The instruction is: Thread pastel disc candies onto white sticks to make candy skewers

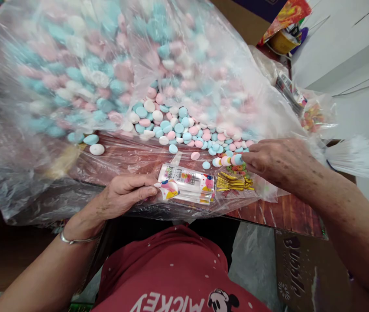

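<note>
My left hand (132, 193) is closed, pinching the edge of a small printed plastic bag (169, 189) between thumb and fingers. Under that bag lies a stack of similar clear printed bags (189, 180). My right hand (265, 158) is closed on the end of a short row of round pink, blue, white and yellow candies (226, 160); whether a stick runs through it I cannot tell. Gold twist ties (231, 182) lie just below that row. Small colourful pieces (236, 168) are partly hidden behind it.
A large clear plastic bag (83, 56) spills many pastel round candies (178, 128) onto the brown tabletop (269, 214). White sticks (355, 156) are bundled at right. Beyond them lies a bag of colourful pieces (314, 115). A cardboard box (311, 264) stands below the table edge.
</note>
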Motion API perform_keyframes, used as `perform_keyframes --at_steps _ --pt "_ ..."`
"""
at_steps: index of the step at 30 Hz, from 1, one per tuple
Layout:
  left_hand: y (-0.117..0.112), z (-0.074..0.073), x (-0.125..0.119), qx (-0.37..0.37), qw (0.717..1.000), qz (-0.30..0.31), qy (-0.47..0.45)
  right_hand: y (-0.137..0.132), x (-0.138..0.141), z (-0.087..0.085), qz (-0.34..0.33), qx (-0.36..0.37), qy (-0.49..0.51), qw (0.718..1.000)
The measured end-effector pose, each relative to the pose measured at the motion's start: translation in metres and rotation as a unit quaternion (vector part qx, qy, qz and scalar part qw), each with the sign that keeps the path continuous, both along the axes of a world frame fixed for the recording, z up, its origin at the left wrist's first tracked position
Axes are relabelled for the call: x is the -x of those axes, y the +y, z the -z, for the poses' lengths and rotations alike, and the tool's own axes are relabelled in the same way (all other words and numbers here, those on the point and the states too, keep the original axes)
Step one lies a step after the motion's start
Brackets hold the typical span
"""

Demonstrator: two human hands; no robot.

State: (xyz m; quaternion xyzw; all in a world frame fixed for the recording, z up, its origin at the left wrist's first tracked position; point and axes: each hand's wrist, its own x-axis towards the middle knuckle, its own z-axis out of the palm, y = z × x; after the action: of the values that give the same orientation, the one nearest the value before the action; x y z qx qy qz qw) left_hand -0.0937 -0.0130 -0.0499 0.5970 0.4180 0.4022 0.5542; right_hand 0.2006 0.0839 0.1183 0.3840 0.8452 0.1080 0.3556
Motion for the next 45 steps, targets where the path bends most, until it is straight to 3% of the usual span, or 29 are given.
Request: perform_keyframes --at_steps 9,17,26,35,40,45 --pt "-0.001 0.001 0.001 0.005 1.0 -0.005 0.023 0.006 0.003 0.01 -0.031 0.019 0.026 0.999" --pt "0.0 -0.001 0.002 -0.022 0.999 0.007 0.038 0.016 0.01 0.012 0.002 0.058 0.021 0.998" --pt "0.002 -0.01 0.0 -0.028 0.999 0.02 0.031 0.02 0.002 0.027 -0.043 0.041 0.027 0.998" --pt "-0.001 -0.003 0.001 -0.027 0.999 -0.006 0.032 0.007 -0.017 0.038 -0.001 -0.011 0.109 0.994" --pt "0.0 -0.001 0.0 0.001 1.0 0.003 0.006 -0.014 -0.048 0.064 0.074 -0.058 0.284 0.954" --pt "0.003 -0.008 -0.003 0.026 1.0 -0.007 -0.013 -0.043 -0.065 0.089 0.198 -0.066 0.477 0.854"
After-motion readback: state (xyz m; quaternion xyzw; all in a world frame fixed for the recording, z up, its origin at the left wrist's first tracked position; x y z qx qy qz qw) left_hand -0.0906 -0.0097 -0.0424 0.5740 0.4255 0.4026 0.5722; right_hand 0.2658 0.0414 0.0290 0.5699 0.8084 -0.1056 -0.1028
